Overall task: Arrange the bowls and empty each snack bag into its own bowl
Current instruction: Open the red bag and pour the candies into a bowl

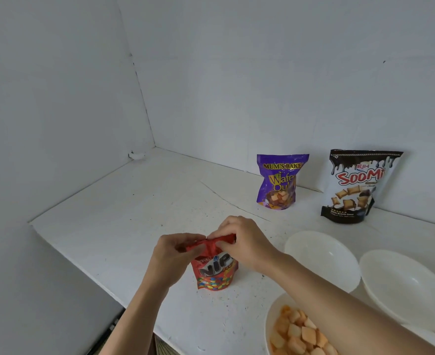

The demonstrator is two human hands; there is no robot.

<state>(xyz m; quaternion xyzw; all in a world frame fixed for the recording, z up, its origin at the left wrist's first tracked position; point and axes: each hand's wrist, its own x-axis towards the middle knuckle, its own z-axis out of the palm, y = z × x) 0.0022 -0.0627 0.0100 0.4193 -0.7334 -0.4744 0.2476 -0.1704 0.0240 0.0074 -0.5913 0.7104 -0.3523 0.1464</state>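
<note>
A red Nips snack bag (215,274) stands upright near the front of the white table (124,219). My left hand (172,254) pinches the left side of its top edge. My right hand (242,242) pinches the right side of the same edge. A white bowl (275,326) at the bottom holds orange and pale square snacks (298,334); my right forearm crosses over it. Two white bowls, one (324,260) beside my right wrist and one (408,288) further right, hold nothing. A purple Mum's Bake wafer bag (279,181) and a black-and-white Soomi bag (357,187) stand at the back.
White walls close the table off at the back and on the left, meeting in a corner (154,147). The table's left edge (78,262) runs diagonally toward me, with a drop beyond it. Dark crumbs speckle the surface around the red bag.
</note>
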